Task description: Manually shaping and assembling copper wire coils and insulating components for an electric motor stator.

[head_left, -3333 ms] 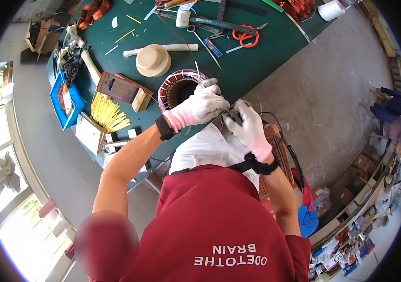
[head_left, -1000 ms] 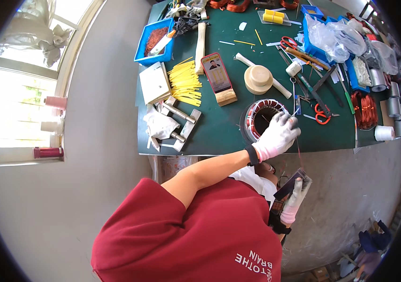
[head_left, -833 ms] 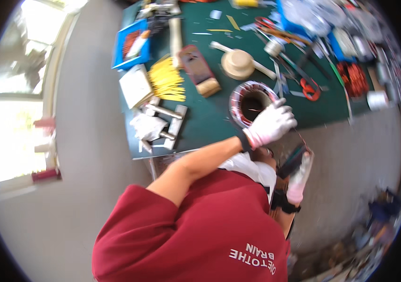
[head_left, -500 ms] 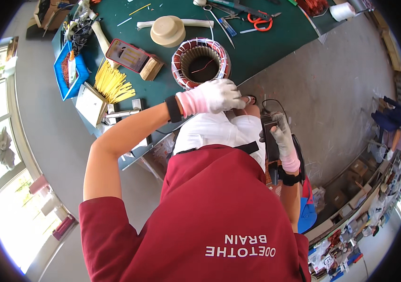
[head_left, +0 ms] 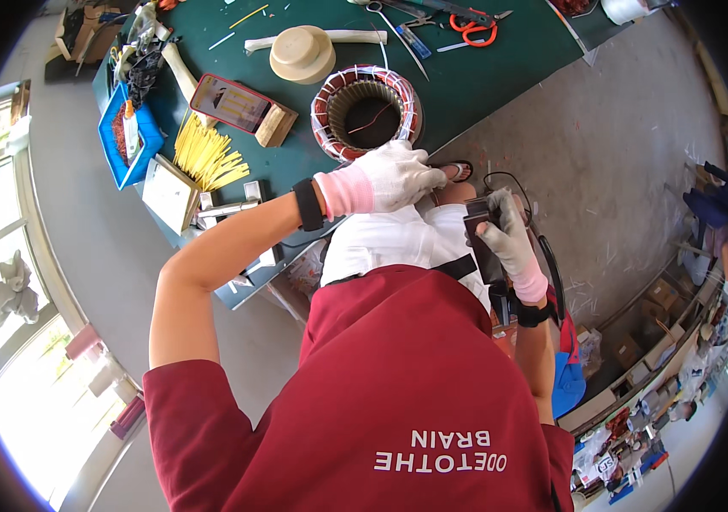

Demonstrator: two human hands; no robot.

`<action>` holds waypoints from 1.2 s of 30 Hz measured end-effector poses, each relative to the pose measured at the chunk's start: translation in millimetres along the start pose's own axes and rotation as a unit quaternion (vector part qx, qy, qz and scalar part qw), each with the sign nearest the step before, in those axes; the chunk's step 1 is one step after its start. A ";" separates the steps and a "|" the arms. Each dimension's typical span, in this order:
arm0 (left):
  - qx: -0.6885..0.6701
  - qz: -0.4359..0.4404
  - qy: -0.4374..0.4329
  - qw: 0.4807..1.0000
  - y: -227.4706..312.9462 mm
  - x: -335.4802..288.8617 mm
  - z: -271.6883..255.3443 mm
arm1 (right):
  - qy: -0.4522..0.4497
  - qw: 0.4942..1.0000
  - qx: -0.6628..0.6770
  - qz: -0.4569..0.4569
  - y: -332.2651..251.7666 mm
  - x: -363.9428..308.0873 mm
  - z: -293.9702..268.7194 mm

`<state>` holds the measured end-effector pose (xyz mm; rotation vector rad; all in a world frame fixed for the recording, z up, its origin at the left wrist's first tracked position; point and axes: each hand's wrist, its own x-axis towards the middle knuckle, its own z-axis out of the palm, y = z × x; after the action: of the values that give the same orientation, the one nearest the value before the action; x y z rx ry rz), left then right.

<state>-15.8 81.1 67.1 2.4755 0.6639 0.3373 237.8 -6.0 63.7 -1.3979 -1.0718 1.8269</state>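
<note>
A ring-shaped motor stator (head_left: 326, 107) with red copper windings laced in white stands near the table's front edge. Just in front of it, my left hand (head_left: 402, 177), in a white glove with a pink cuff, is closed with its fingers pressed together. What these fingers pinch, if anything, is hidden. Off the table to the right, beside my thigh, my right hand (head_left: 511, 239) wears the same kind of glove. Its thumb and fingers wrap round a dark, elongated rectangular device (head_left: 477, 224). A short reddish wire (head_left: 370, 119) shows inside the stator's bore.
A round beige block (head_left: 302, 55) lies behind the stator on the green table (head_left: 509, 81). Leftward are a phone (head_left: 232, 102) against a wooden block (head_left: 276, 125), yellow strips (head_left: 209, 158) and a blue tray (head_left: 144, 128). Red-handled scissors (head_left: 475, 34) lie at the far right.
My right hand has shifted slightly, its thumb now visible across the dark device, which is tilted more upright. My left hand has moved a little to the right. The phone's screen looks different.
</note>
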 end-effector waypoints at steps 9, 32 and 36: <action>-0.072 0.037 0.048 0.996 -15.8 -1.0 1.1 | -0.074 0.987 -0.136 -0.054 -19.8 33.5 27.4; -0.069 -0.076 0.122 0.987 -19.8 -14.8 -9.6 | -0.096 0.993 0.054 0.034 -0.6 36.8 15.6; -0.086 -0.072 0.103 0.988 -16.0 -6.9 -7.0 | -0.123 0.988 0.086 0.045 -34.5 52.1 36.7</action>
<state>-30.4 92.2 63.1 2.2343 0.8558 0.5754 187.8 45.7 72.9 -1.1591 -0.9552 2.1453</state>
